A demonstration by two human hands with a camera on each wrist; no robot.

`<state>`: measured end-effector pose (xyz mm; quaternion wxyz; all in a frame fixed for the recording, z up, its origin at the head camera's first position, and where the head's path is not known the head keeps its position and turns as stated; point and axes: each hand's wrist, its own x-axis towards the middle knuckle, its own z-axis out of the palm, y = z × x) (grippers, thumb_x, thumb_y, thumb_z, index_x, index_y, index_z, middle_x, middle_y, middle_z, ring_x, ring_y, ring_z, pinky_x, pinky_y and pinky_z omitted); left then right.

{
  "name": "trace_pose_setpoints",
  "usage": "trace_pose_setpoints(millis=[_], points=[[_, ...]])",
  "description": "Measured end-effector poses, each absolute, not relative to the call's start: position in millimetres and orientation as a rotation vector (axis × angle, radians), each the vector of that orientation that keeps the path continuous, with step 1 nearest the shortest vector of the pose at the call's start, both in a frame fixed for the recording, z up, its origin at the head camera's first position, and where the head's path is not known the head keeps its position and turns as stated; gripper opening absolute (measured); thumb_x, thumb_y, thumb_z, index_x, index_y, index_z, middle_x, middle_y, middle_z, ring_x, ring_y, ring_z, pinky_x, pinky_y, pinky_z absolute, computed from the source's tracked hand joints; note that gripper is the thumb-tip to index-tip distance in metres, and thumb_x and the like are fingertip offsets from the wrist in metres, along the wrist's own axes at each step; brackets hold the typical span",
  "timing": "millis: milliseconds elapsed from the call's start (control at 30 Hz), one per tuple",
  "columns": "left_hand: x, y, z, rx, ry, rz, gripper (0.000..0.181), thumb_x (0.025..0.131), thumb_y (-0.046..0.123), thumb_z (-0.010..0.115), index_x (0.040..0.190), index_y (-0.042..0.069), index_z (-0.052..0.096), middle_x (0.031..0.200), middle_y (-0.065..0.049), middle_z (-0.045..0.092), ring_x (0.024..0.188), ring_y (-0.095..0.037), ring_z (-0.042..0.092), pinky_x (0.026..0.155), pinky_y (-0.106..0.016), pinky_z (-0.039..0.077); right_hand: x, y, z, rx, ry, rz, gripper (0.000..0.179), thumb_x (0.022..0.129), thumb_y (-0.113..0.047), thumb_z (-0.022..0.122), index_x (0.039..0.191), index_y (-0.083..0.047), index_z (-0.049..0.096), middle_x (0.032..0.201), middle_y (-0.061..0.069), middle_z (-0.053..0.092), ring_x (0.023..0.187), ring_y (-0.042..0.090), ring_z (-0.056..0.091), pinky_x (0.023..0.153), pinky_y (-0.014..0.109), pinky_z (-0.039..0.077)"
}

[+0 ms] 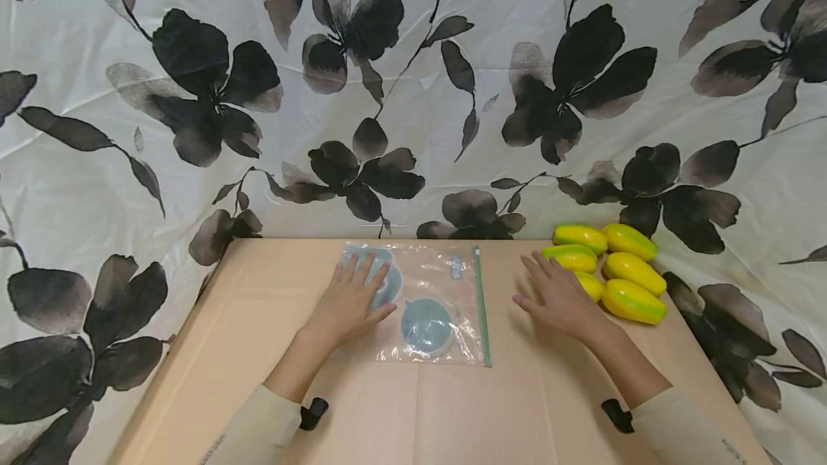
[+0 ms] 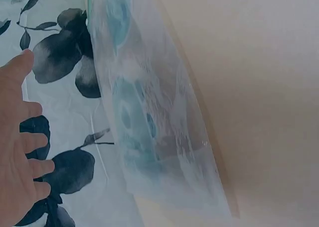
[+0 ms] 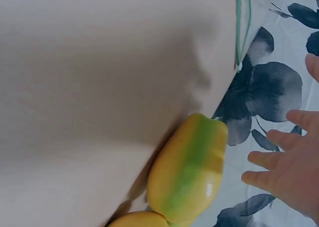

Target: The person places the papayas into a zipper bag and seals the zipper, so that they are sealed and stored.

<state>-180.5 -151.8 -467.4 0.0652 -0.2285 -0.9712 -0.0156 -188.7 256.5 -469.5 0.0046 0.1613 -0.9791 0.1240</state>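
A clear zip bag (image 1: 429,278) with a green zip strip (image 1: 482,307) lies flat on the board. Inside it are two round, pale blue pieces, one of them a disc (image 1: 426,326) with a small tab. My left hand (image 1: 349,300) is over the bag's left side, fingers spread, partly covering the other round piece (image 1: 385,285); contact with the bag cannot be told. To the right, my right hand (image 1: 558,293) has its fingers spread beside several glossy yellow-green fruits (image 1: 633,300), papaya-like in shape (image 3: 189,167). It holds nothing and partly hides the nearest fruits.
A light brown cardboard board (image 1: 478,415) with fold lines forms the work surface. White cloth with dark flowers (image 1: 452,120) hangs behind it and shows at both sides. The fruits sit near the board's far right corner. Each wrist wears a black strap device (image 1: 314,413).
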Motion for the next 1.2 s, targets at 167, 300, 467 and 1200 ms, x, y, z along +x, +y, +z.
trace_pose_setpoints(millis=[167, 300, 467, 1200], points=[[-181.3, -145.6, -471.6, -0.741, -2.917, -0.032, 0.074, 0.093, 0.062, 0.044, 0.152, 0.018, 0.032, 0.159, -0.018, 0.025, 0.145, -0.046, 0.022, 0.114, -0.062, 0.023, -190.1, 255.2, -475.0, 0.584, -3.018, 0.461, 0.085, 0.089, -0.063, 0.051, 0.153, -0.013, 0.027, 0.157, 0.019, 0.027, 0.142, 0.044, 0.027, 0.112, 0.062, 0.025], [-181.7, -139.4, -476.4, -0.787, -2.931, -0.055, 0.074, 0.094, 0.061, 0.044, 0.152, 0.017, 0.031, 0.160, -0.018, 0.022, 0.145, -0.046, 0.022, 0.115, -0.062, 0.020, -189.2, 251.8, -480.5, 0.635, -3.028, 0.589, 0.082, 0.089, -0.058, 0.056, 0.152, -0.013, 0.030, 0.157, 0.016, 0.029, 0.142, 0.041, 0.029, 0.113, 0.061, 0.026], [-180.1, -131.6, -478.5, -0.837, -2.942, -0.033, 0.073, 0.095, 0.060, 0.042, 0.152, 0.016, 0.031, 0.160, -0.018, 0.022, 0.144, -0.044, 0.025, 0.115, -0.061, 0.024, -187.0, 247.2, -488.6, 0.681, -3.046, 0.690, 0.076, 0.089, -0.045, 0.065, 0.150, -0.014, 0.033, 0.156, 0.014, 0.031, 0.142, 0.037, 0.031, 0.113, 0.059, 0.028], [-179.0, -81.2, -506.7, -1.094, -2.885, -0.012, 0.075, 0.093, 0.058, 0.049, 0.153, 0.019, 0.028, 0.158, -0.016, 0.029, 0.143, -0.039, 0.032, 0.114, -0.054, 0.032, -177.5, 229.6, -511.6, 0.724, -3.060, 0.802, 0.058, 0.088, -0.036, 0.068, 0.139, -0.015, 0.049, 0.143, 0.006, 0.050, 0.133, 0.029, 0.046, 0.110, 0.052, 0.037]])
